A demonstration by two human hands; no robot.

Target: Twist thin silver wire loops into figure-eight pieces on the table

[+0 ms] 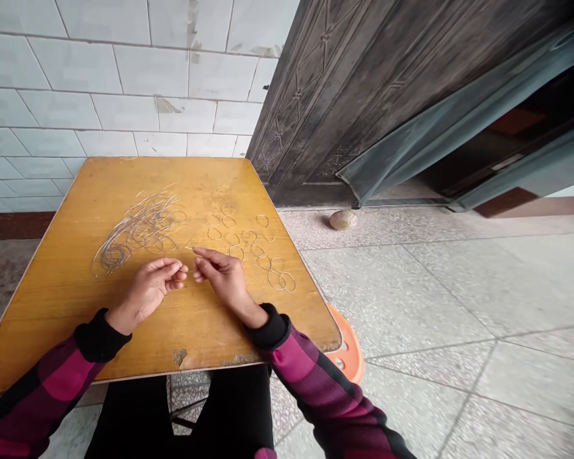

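Observation:
Over the front half of a yellow wooden table (pixel 210 319), my left hand (pixel 155 284) and my right hand (pixel 222 274) are close together. Both pinch one thin piece of wire (pixel 190 271) that spans the small gap between the fingertips. A short wire end shows above my right fingertips. Beyond my left hand lies a tangled heap of thin silvery wire (pixel 141 223), coiled at its near end. Several bent wire loops (pixel 281 280), some shaped like a figure eight, are spread to the right of my right hand. Most of the held wire is hidden by my fingers.
A white tiled wall (pixel 134 70) stands behind the table. To the right are a dark carved door (pixel 325 108) and a grey-green curtain (pixel 411 153). A ball (pixel 343 220) rests on the tiled floor. An orange stool (pixel 351 344) sits partly under the table's right corner.

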